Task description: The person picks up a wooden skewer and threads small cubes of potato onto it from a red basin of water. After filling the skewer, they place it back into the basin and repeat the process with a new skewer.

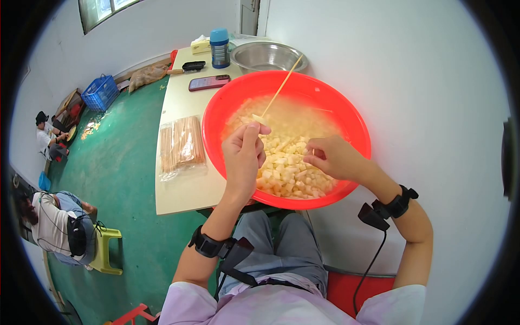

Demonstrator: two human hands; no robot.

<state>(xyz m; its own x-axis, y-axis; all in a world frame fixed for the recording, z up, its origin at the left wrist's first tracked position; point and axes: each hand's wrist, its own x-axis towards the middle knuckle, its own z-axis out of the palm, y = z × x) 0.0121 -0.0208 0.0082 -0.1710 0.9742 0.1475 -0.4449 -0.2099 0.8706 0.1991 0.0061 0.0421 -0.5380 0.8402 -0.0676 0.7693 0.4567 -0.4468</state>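
Observation:
My left hand (244, 154) is closed in a pinch over the near left part of a large red basin (360, 130). From its fingertips a thin bamboo skewer (285, 81) slants up and to the right, with a pale food chunk (259, 117) at its lower end. Over the right side of the basin, my right hand (337, 156) has its thumb and fingers curled together; what lies between them is too small to name. Below both hands, many pale yellow diced chunks (287, 172) sit in cloudy water.
Left of the basin lies a clear bag of bamboo skewers (183, 143) on the table (179, 197). Behind are a phone (209, 82), a black-headed brush-like tool (193, 66), a blue bottle (220, 49) and a steel bowl (265, 54). Two people sit at left; a wall is at right.

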